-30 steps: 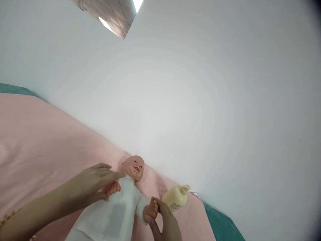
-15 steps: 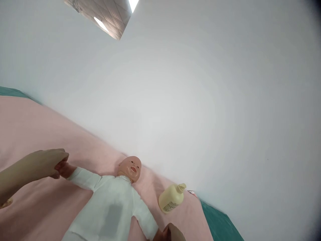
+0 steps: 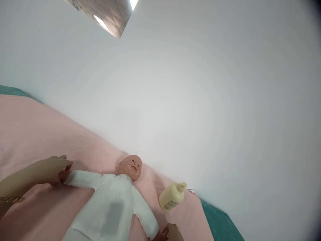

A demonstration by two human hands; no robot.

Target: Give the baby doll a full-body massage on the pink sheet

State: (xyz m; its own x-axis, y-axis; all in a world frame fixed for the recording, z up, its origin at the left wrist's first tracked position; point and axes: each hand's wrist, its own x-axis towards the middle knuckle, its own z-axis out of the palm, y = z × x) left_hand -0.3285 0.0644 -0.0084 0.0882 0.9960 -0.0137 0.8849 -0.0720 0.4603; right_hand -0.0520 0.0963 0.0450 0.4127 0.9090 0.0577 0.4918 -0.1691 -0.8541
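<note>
The fingers (image 3: pixel 66 164) of our left hand (image 3: pixel 51 170) curl narrow around one small hand (image 3: pixel 62 176) of the doll (image 3: pixel 110 194); those of our right hand (image 3: pixel 175 232), cut by the lower edge of the view, bend narrow on its other small hand (image 3: pixel 163 234), though how firmly we cannot tell; the doll lies on its back on the pink sheet (image 3: pixel 57 134), its trunk (image 3: pixel 122 187) between our two hands; its long axis slants from the head (image 3: pixel 131 167), beside the wall (image 3: pixel 175 100), down and leftward out of view; its arms spread across that line, the left-hand one (image 3: pixel 82 179) nearly level, the right-hand one (image 3: pixel 147 221) sloping down toward us; from our left fingers the trunk lies to the right, from our right ones up and to the left; neither hand is clearly nearer, each being at an arm's end; the bottle (image 3: pixel 171 197) is on the sheet, near our right hand.
</note>
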